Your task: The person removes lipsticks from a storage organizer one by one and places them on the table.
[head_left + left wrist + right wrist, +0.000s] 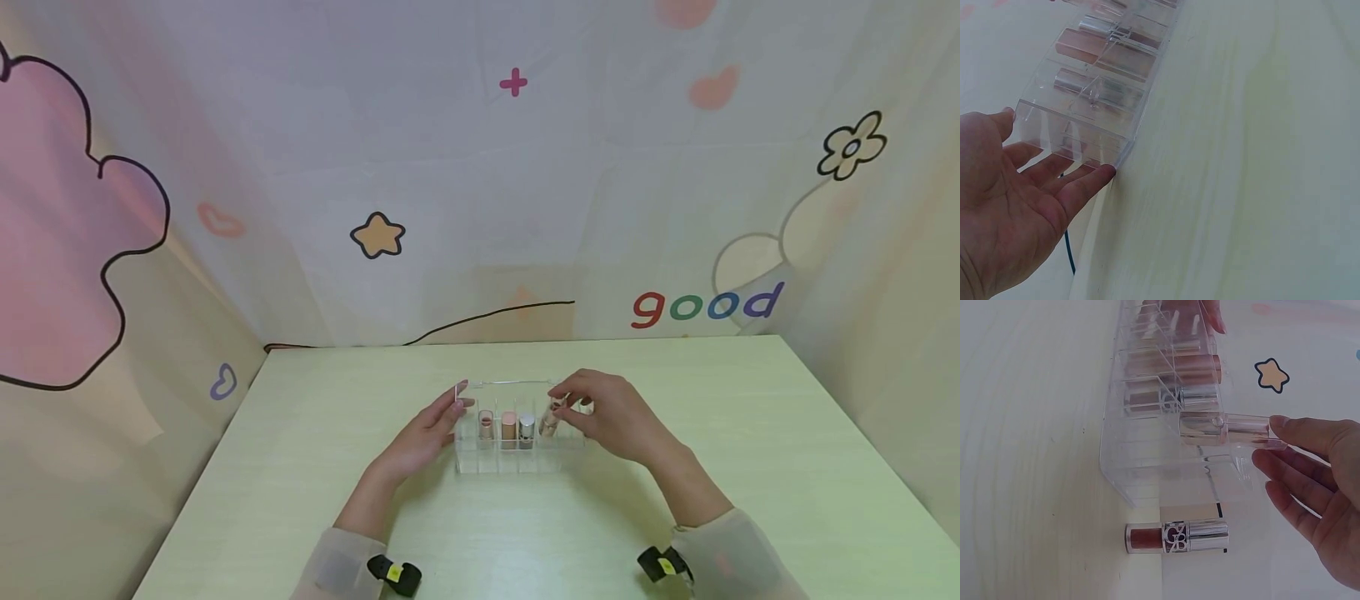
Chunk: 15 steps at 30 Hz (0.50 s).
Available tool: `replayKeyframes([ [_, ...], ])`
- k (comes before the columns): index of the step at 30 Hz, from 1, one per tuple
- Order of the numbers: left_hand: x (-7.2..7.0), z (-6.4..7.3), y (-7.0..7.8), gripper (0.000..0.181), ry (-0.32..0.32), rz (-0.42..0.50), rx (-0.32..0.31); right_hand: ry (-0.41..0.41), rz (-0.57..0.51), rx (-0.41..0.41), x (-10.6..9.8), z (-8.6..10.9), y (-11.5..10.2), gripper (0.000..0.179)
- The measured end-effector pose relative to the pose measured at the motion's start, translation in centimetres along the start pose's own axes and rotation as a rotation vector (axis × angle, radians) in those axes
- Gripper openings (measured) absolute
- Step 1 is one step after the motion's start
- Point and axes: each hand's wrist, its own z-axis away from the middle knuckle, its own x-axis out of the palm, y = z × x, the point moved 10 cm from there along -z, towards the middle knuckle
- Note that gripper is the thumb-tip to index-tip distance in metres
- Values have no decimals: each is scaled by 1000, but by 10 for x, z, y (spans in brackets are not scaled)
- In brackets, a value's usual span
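Clear plastic makes up a divided stand (480, 458) on a pale bench (300, 467), with a person's two hands at it. From where I'm standing, three lipstick tubes (508, 429) sit upright in the stand's compartments, left of the one being handled. That held tube (1200, 428) is over the stand's right half, its top leaning toward the right end; its lower end appears to be within a compartment, though I cannot tell how deep. The right hand (615, 408) has its grip pinched on the tube's upper end. The left hand (429, 432) rests against the stand's left end, fingers extended rather than wrapped round it. A loose tube (1177, 537) stands on the bench just beyond the stand's right end. I'd judge it goes best with the held tube upright, parallel to the dividers, so nothing scrapes or jams, and the left hand bracing the stand against sliding.
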Motion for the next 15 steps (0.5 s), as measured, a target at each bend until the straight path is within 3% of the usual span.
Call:
replayKeyframes([
  [15,1,1,1,52,-3,0,-2,25,-22,-1,-9,1,2,22],
])
